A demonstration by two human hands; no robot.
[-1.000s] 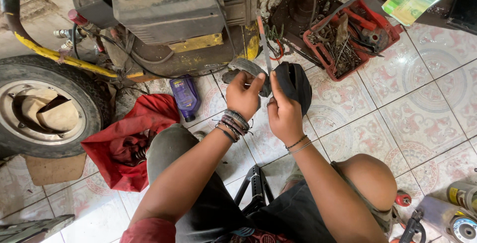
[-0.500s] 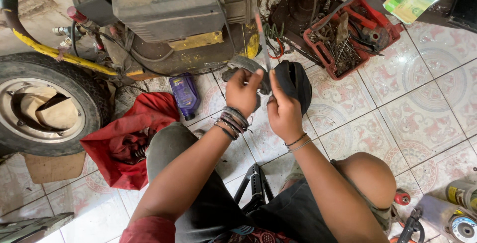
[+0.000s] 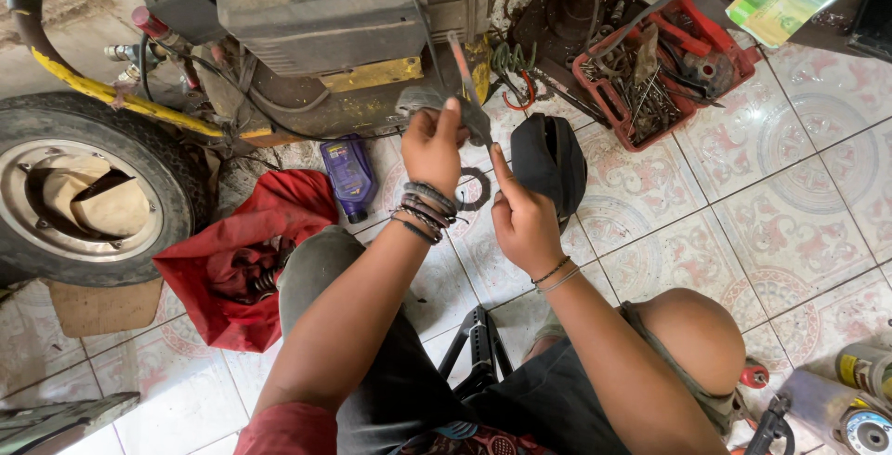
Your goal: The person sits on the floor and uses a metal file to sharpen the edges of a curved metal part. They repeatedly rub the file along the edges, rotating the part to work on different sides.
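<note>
Both grips are closed: left hand pinches a grey metal part, right hand presses a thin blade on it, above the tiled floor. Scraping seems unfinished; part not refitted to the machine.

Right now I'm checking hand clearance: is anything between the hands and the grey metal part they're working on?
Nothing visible. The left hand already grips the grey metal part, and the right hand reaches its edge with a raised finger.

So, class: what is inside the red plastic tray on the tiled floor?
The red plastic tray holds a jumble of metal hand tools, some with red handles. Its bottom, and whatever lies beneath the pile, is covered.
</note>
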